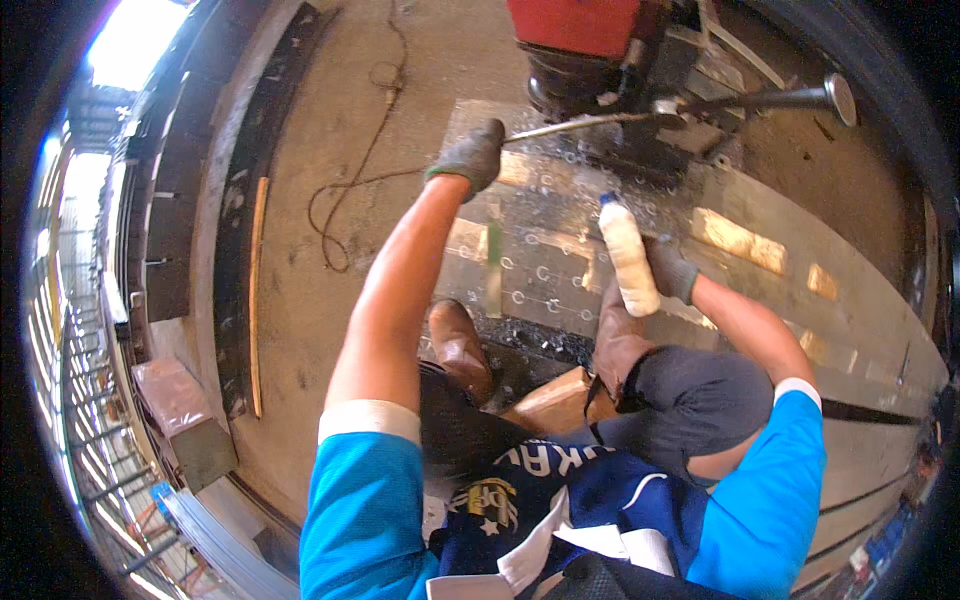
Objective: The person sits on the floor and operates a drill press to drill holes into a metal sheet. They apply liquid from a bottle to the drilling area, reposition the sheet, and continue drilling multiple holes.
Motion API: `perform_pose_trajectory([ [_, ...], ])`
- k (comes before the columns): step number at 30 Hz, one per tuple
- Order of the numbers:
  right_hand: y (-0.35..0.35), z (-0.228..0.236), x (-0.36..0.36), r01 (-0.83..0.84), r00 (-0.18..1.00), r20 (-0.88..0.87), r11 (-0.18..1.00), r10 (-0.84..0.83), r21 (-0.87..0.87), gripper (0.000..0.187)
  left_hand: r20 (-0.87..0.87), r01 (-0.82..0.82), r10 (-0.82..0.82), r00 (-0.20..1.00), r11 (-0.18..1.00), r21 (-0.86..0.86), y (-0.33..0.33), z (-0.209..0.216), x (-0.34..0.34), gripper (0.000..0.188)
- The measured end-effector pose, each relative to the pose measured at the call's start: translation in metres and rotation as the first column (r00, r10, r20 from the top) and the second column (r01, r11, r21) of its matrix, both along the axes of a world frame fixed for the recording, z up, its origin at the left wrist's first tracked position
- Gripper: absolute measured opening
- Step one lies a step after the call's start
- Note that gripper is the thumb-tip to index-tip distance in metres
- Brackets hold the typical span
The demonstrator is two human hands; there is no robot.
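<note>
My left hand [475,160], in a dark grey work glove, is closed around the end of a long metal lever [570,127]. This lever runs right to a hub on a red and black machine [575,25], where a second arm [765,100] with a round end sticks out. My right hand [668,270], also gloved, grips a plastic bottle [628,258] from its right side. The bottle has a blue cap and whitish contents, and it is tilted with the cap away from me. Beneath both hands lies a steel plate [550,295] marked with several white circles.
Yellowish blocks [738,240] lie on the grey plate at right. A wooden block [550,402] sits between my boots [460,350]. A cable [345,185] loops across the floor at left, near a long wooden strip [258,300] and dark steel beams [180,200].
</note>
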State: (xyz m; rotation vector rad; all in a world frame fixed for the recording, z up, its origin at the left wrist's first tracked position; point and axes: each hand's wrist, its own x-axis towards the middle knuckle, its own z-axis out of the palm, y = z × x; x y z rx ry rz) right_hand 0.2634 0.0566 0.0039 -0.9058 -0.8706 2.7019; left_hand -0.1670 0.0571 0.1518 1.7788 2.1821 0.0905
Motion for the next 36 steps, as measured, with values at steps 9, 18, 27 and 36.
perform_pose_trajectory([
  [9, -0.009, 0.008, -0.007, 0.039, 0.999, 0.003, 0.998, -0.039, 0.051, 0.037, -0.003, 0.009, -0.009, 1.000, 1.000, -0.015, 0.001, 0.004, 0.003, 0.030],
  [18, -0.007, 0.023, -0.022, 0.041, 0.999, -0.004, 0.980, -0.041, 0.195, 0.039, -0.005, 0.053, -0.053, 0.999, 0.998, 0.027, 0.001, 0.005, 0.004, 0.028],
  [27, -0.007, 0.026, -0.032, 0.003, 0.994, 0.096, 0.872, -0.057, 0.490, 0.043, 0.021, 0.052, -0.053, 0.998, 0.997, 0.055, -0.002, 0.006, 0.006, 0.026],
  [36, -0.003, 0.034, -0.027, 0.087, 0.993, 0.084, 0.996, -0.086, -0.014, 0.048, 0.039, 0.043, -0.045, 0.998, 0.998, 0.039, -0.004, 0.008, 0.008, 0.024],
])
